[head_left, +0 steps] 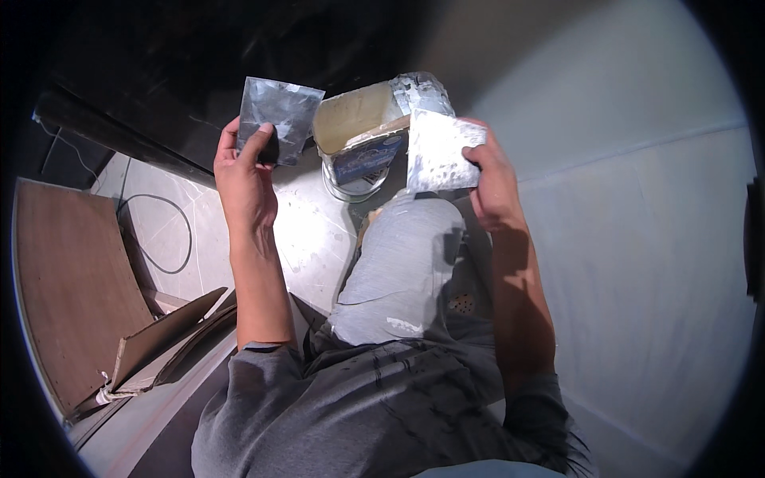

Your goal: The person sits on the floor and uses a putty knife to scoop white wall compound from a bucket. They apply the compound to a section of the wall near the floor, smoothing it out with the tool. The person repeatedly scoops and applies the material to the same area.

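Straight ahead of us the yellowish tub (347, 118) runs lengthwise left to right. The white-smeared plate (437, 150) juts left from our right grip (494, 177), closed on its edge, and overlaps the tub in view; the dark plate (280, 103) juts up-right from our left grip (245, 171), which pinches it.

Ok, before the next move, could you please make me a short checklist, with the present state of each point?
1. Left hand grips the dark plate: ok.
2. Right hand grips the pale plate: ok.
3. Plates apart from each other: ok.
4. Pale plate's face unmarked: not ok, dark flecks show.
5. Cable away from both hands: ok, on the floor.
6. Yellowish container steady: cannot tell.
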A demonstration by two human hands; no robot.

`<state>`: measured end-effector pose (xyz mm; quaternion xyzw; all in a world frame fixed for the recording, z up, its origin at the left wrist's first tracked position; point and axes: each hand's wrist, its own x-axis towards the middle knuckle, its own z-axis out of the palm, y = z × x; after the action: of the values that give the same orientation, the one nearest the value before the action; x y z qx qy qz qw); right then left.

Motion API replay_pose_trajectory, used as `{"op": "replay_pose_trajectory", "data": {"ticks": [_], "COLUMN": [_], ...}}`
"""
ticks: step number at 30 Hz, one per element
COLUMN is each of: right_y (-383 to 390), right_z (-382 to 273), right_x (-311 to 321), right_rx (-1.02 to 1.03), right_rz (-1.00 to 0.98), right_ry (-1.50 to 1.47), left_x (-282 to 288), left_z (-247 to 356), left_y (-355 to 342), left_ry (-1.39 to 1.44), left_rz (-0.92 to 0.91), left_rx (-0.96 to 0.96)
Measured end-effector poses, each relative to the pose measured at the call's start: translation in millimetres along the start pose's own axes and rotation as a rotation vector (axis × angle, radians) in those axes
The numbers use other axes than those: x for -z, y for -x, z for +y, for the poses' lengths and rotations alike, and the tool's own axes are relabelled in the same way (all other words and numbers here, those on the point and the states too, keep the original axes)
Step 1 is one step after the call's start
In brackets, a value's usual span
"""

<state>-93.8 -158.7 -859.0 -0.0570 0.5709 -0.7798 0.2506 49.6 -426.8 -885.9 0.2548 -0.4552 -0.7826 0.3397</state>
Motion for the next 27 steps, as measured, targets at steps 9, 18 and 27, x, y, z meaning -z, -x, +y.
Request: {"op": "replay_pose_trajectory", "data": {"ticks": [9,18,27], "right_y": [-27.0,-54.3,-75.6], "right_z": [-5.7,23.1,40.5], "right_x": [42.5,-39.1,-81.7], "right_rx": [0.076,0.246,0.271], "right_rz": [0.012,-0.031,-0.079], "right_ry": [0.16,1.292,1.275], "left_x": [-7.5,9.3,26.3], "left_z": [-3.2,-19.3,-35.8], "left_y": [7.2,2.8,-8.2], "left_ry": [0.461,0.444,0.389], "left_rz": [0.118,0.105,0.125], "left_rx": [0.253,0.293,0.298]}}
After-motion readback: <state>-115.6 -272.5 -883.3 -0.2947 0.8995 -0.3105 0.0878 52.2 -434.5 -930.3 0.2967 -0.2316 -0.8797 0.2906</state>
